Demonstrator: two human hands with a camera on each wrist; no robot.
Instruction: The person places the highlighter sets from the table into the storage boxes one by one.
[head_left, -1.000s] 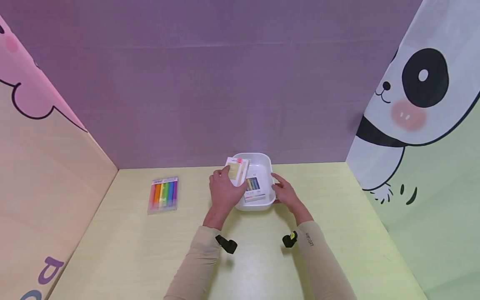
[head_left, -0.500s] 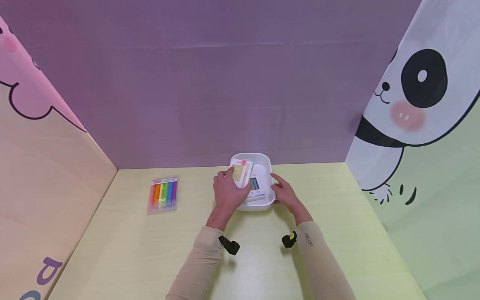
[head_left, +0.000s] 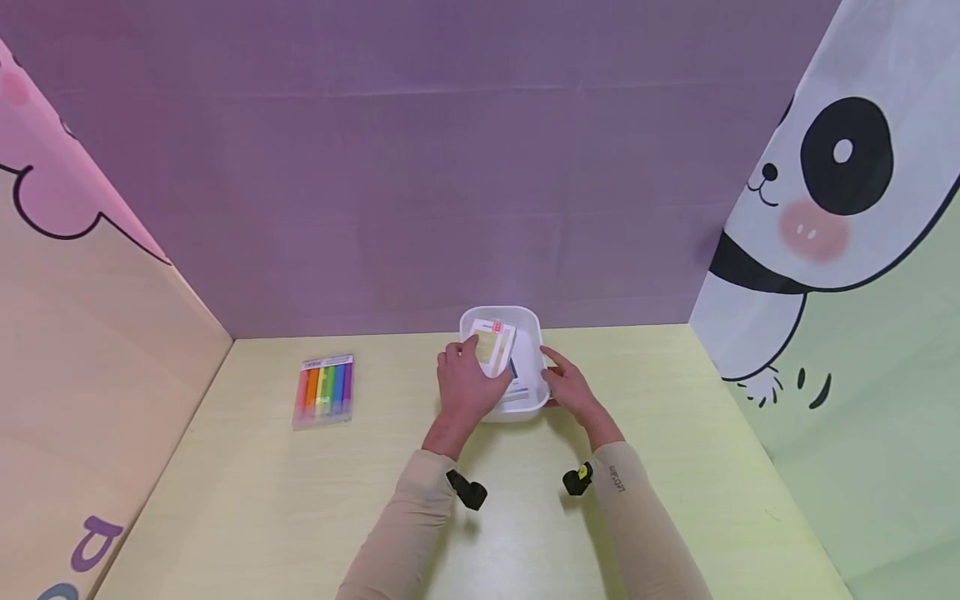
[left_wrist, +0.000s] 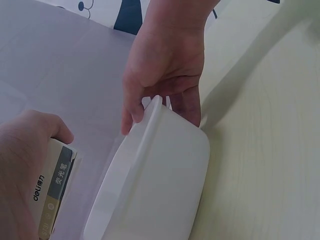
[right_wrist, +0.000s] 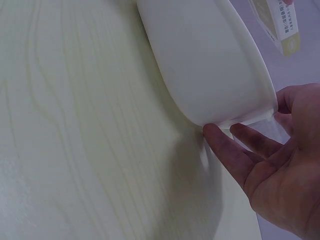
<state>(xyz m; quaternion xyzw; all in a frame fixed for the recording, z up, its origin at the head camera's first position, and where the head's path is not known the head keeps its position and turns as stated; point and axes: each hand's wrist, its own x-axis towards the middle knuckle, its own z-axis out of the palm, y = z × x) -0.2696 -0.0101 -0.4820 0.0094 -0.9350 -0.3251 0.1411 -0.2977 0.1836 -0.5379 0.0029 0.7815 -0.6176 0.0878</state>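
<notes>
My left hand grips a small white highlighter box with a yellowish panel, labelled "deli" in the left wrist view. It holds the box tilted over a white plastic tray. Beneath it, inside the tray, lies another white box, mostly covered by the left hand and the held box. My right hand grips the tray's right side. In the left wrist view its thumb is over the rim, and in the right wrist view its fingertips touch the outer wall.
A clear pack of rainbow-coloured highlighters lies on the pale wooden table to the left. A purple backdrop rises just behind the tray. Printed panels stand at both sides, with a panda on the right one.
My left hand has moved rightward with the highlighter box, carrying it further over the tray, and the box beneath is now more covered. The right hand has stayed at the tray's side.
</notes>
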